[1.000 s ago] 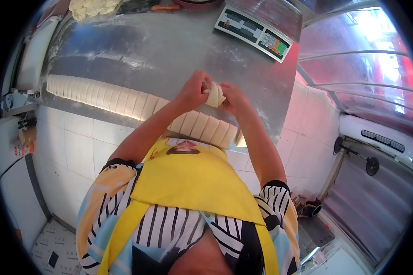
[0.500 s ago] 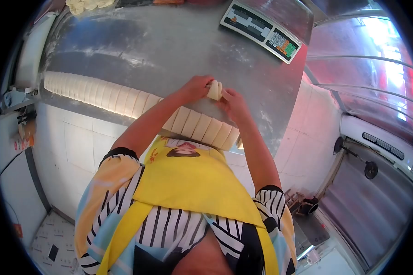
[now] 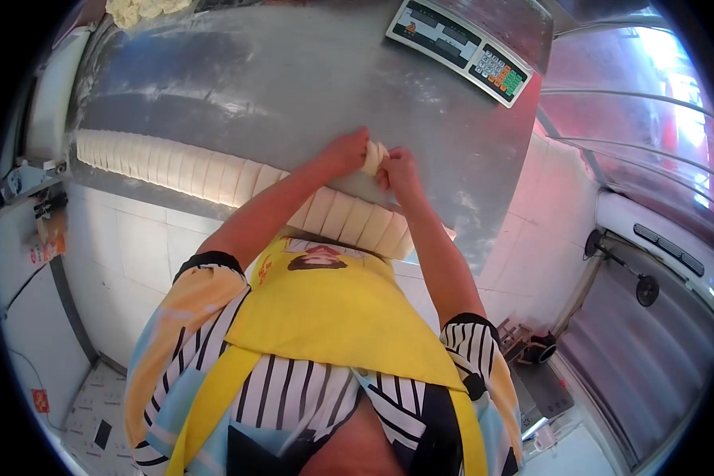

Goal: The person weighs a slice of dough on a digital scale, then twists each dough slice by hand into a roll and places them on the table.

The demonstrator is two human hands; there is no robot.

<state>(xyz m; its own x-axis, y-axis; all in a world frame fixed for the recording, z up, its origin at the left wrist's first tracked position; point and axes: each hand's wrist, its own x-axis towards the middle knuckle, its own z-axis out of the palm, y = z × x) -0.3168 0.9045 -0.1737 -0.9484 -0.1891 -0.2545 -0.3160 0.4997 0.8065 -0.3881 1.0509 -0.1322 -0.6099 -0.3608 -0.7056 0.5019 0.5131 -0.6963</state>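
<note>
A small piece of pale dough (image 3: 375, 158), folded or twisted, is held up over the metal table between my two hands. My left hand (image 3: 348, 152) is closed on its left side. On the other side, the fingers of my right hand (image 3: 398, 170) pinch the dough's right edge. Below my forearms, a long row of cut dough strips (image 3: 174, 171) lies side by side along the table's near edge. My left forearm covers part of that row, and its right end passes behind my right forearm.
The steel table (image 3: 293, 71) has floury smears. At its far right stands a digital scale (image 3: 460, 47) with a keypad. A lumpy pale dough mass (image 3: 144, 9) sits at the far left corner. Clear plastic sheeting (image 3: 627, 103) hangs to the right.
My fingers have closed in tighter around the dough piece, and my right hand has turned slightly. The view has shifted a little; the row of strips stays in place.
</note>
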